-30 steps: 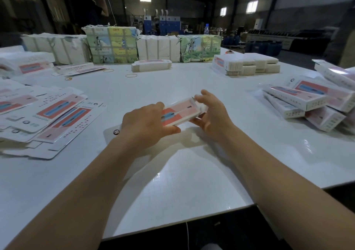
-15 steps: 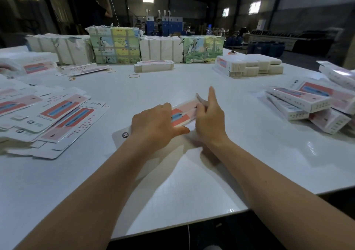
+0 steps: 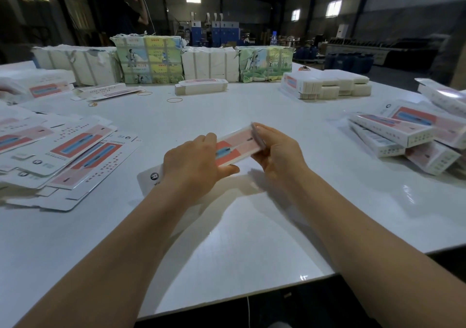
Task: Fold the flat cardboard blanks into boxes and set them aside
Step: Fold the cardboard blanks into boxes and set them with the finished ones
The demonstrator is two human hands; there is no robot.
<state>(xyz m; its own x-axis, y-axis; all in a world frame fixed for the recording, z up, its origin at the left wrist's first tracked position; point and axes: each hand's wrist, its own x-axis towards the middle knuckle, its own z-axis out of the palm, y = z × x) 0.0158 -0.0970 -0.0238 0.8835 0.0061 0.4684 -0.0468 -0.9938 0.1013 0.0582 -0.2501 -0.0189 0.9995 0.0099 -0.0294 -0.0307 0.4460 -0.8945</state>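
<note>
The half-formed box (image 3: 237,148) lies between both grips, long axis running lower-left to upper-right; the left hand (image 3: 194,166) clasps its nearer-left end; the right hand (image 3: 274,151) pinches the far-right end flap and likely tucks it next.

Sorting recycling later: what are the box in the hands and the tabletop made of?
Box: printed thin cardboard, apparently slightly glossy; it keeps sharp creases and has a flat flap. Tabletop: smooth white glossy sheet, likely laminate or coated board; it mirrors the windows.
</note>
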